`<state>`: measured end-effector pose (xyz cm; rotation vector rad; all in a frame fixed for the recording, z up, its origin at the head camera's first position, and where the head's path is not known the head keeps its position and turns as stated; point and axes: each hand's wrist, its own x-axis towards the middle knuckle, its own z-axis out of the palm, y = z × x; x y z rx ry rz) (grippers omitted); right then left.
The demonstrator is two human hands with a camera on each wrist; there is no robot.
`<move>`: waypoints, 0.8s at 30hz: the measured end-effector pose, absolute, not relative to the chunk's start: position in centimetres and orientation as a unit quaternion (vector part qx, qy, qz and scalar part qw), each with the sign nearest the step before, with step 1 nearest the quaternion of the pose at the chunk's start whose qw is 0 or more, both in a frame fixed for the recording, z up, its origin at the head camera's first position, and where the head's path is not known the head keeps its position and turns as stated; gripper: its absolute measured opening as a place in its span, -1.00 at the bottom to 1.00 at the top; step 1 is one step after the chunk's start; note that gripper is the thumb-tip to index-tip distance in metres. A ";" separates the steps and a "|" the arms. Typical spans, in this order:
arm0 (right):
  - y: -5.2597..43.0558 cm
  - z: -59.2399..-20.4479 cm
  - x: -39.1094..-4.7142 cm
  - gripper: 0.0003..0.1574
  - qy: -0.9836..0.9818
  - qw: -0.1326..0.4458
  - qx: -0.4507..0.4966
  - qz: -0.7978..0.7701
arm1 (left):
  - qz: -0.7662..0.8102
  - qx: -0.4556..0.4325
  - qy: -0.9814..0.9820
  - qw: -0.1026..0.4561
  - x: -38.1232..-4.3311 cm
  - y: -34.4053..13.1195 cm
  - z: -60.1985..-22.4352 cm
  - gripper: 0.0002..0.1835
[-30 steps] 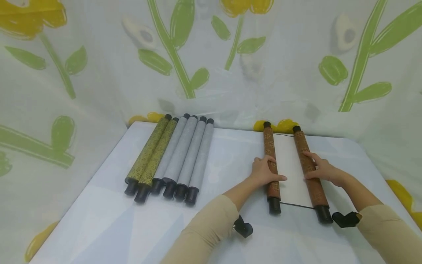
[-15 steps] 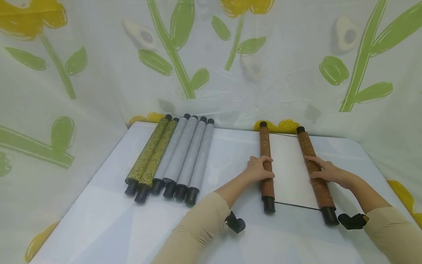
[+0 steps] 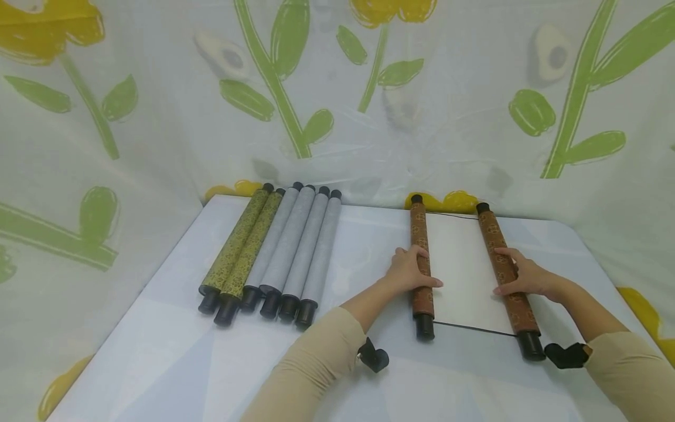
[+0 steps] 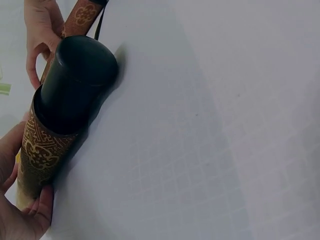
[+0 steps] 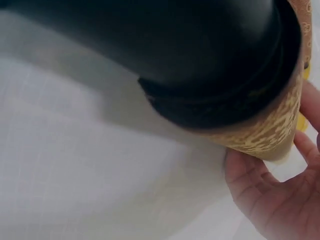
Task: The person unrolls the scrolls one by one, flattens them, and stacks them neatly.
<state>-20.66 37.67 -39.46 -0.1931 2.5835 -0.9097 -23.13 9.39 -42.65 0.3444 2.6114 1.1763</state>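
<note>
Both rollers of the brown scroll [image 3: 459,252] have shifted apart since the earliest head view: the left roller [image 3: 419,228] lies farther left, the right roller [image 3: 493,231] farther right, and a wider strip of white paper [image 3: 469,293] shows between them. Components, in descending size:

1. Backdrop cloth [image 3: 448,135]: floral print, filling the upper frame behind the table.
2. Table [image 3: 158,357]: pale top, supporting all scrolls.
3. Brown scroll: right of centre, partly unrolled. Its rollers are not quite parallel; the gap broadens toward the lower end.
4. Four grey scrolls [image 3: 290,240] and two olive scrolls [image 3: 256,240]: rolled up side by side, left of centre, grouped by colour. This placement presumably keeps them away from the working area.
5. Hands: the left hand [image 3: 407,272] grips the left roller and the right hand [image 3: 534,278] grips the right roller, each with thumb and fingers on opposite sides. Holding near mid-length probably keeps each roller balanced and the paper taut.
6. End caps [image 3: 425,327]: black, projecting beyond the patterned covering, probably as handles.
</note>
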 end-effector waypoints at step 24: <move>39.0 -38.9 -20.8 0.02 0.919 0.253 -0.050 -0.298 | 0.347 0.147 0.921 0.103 -22.9 9.3 -42.6 -0.47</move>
